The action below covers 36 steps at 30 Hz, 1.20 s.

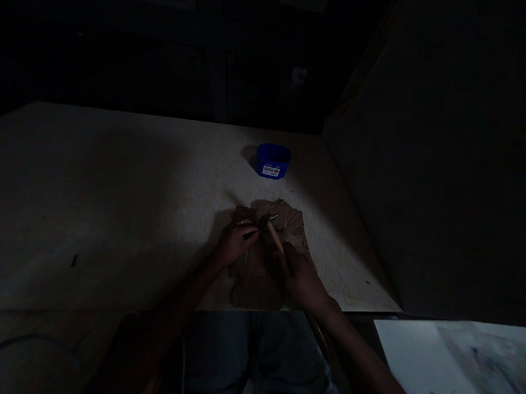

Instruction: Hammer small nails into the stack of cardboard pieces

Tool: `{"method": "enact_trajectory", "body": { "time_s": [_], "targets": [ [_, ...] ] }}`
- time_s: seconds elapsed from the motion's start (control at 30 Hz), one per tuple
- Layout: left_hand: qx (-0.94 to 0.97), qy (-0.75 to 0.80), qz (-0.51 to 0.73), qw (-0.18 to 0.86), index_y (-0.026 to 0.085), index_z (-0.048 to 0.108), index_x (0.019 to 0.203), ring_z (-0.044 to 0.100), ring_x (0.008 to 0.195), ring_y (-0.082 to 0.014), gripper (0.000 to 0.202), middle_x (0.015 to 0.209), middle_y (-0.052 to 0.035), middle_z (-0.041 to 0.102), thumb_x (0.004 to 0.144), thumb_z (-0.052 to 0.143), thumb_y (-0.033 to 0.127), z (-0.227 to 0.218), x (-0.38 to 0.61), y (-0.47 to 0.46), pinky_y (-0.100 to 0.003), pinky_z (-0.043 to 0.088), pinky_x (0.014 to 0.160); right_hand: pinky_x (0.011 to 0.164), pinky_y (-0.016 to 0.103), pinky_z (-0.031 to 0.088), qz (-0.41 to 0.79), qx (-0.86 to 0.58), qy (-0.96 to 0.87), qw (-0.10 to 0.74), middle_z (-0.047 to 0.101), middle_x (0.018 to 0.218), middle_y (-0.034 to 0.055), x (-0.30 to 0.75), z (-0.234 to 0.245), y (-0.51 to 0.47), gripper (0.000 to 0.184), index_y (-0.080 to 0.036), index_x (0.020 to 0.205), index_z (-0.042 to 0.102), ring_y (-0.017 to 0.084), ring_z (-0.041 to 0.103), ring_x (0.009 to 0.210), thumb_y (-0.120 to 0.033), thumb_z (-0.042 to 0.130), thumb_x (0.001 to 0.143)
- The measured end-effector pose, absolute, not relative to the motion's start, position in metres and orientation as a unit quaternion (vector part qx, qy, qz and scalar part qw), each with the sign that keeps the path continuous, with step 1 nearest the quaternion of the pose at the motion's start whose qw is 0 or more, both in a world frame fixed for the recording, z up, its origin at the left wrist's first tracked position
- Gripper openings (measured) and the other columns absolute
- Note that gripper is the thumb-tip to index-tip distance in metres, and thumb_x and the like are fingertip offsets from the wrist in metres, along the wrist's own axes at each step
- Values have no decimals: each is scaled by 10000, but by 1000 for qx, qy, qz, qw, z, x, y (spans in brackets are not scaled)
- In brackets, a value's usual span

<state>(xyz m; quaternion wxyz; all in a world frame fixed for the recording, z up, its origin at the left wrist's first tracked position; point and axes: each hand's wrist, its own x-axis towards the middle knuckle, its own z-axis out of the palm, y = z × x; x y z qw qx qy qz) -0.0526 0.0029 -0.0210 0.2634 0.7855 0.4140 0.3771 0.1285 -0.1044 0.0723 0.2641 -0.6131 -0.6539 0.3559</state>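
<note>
A brown leather-like piece (283, 222) lies on a pale table (110, 198) near its front edge. My right hand (300, 277) is wrapped round the wooden handle of a small hammer (273, 231), whose metal head hovers over the piece. My left hand (235, 240) rests on the piece's left side, fingers pinched on a thin dark tool (250, 233) held just under the hammer head. The scene is dim.
A small blue tub (273, 160) with a label stands behind the piece. A tall board (449, 174) rises at the table's right edge. A white sheet with dark marks (471, 373) lies at the lower right. A small dark object (73, 260) sits at the left.
</note>
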Motion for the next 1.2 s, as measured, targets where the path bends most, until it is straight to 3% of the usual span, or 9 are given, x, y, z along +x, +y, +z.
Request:
{"method": "enact_trajectory", "body": {
  "time_s": [0.37,0.6,0.73,0.83,0.93,1.2],
  "targets": [
    [784,423,362,273,211,754,825,661,788,-161,146,829,-28,703,866,623,160,-16,-53,2,-284,534,739,565,283,390,355,-607,-661,261,669,782,53,131,73,-104,279,-213,931,580,209,621,681,-420,406,998],
    [771,425,384,276,228,751,893,679,835,-176,113,874,-35,723,868,646,195,-18,-50,1,-308,544,782,497,256,422,393,-601,-572,396,585,661,-7,133,76,-119,335,-229,845,567,165,576,590,-518,465,981],
    [768,439,370,285,231,730,1049,652,744,-146,241,817,-4,697,810,701,229,-19,-51,0,-265,533,695,324,225,343,490,-583,-446,470,542,587,-60,119,59,-122,392,-238,848,481,103,452,346,-615,456,957],
    [771,443,362,279,230,718,1123,616,697,-132,323,774,8,660,802,727,262,-17,-50,0,-247,509,642,347,230,397,495,-558,-414,522,639,640,-31,108,46,-116,417,-232,880,474,100,485,342,-642,452,951],
    [778,434,361,276,216,739,1099,621,722,-139,278,801,-15,668,836,725,305,-13,-48,2,-256,509,655,431,246,473,465,-550,-418,553,723,763,18,106,38,-111,419,-221,924,495,110,554,412,-638,462,954],
    [767,428,355,320,245,781,1036,693,851,-176,201,967,-45,757,882,686,332,-10,-46,4,-280,548,741,453,274,507,466,-555,-411,553,766,843,41,113,27,-109,408,-221,975,491,129,591,424,-628,476,950]
  ]
}}
